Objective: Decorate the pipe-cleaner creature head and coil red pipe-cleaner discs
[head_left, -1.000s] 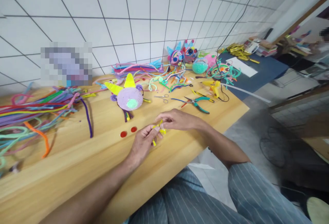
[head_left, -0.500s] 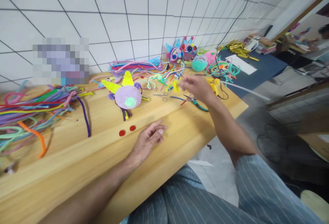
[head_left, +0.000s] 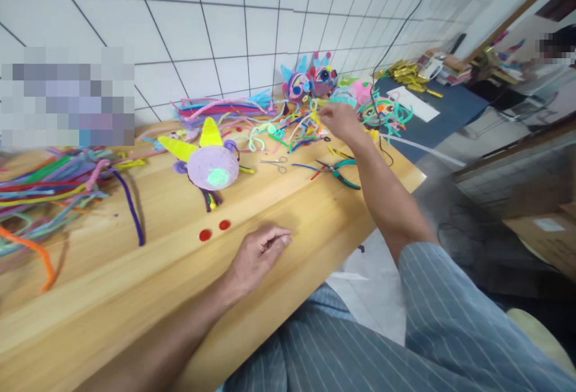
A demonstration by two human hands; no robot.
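My left hand [head_left: 258,255] rests on the wooden table, fingers curled together, with nothing visible in it. Two red discs [head_left: 205,235] lie just to its left. Beyond them sits a round lilac figure [head_left: 213,167] with yellow horns and a mint-green spot. My right hand [head_left: 338,120] reaches over the pile of coloured pipe-cleaner pieces [head_left: 294,131], fingers pinched; yellow pieces are at its fingertips, but what it grips is too small to tell. Below it lie pliers with teal handles [head_left: 342,174] and, further left, small scissors [head_left: 279,164].
Bundles of pipe cleaners [head_left: 58,182] spread over the left side. Finished colourful figures [head_left: 297,86] stand by the tiled wall. A blue table [head_left: 463,104] holds gold material and white paper. A person's head shows at far right.
My right hand has moved away over the scrap pile, and the yellow piece near its fingers is no longer distinct. My left hand's fingers have drawn closer together. The view has shifted slightly.
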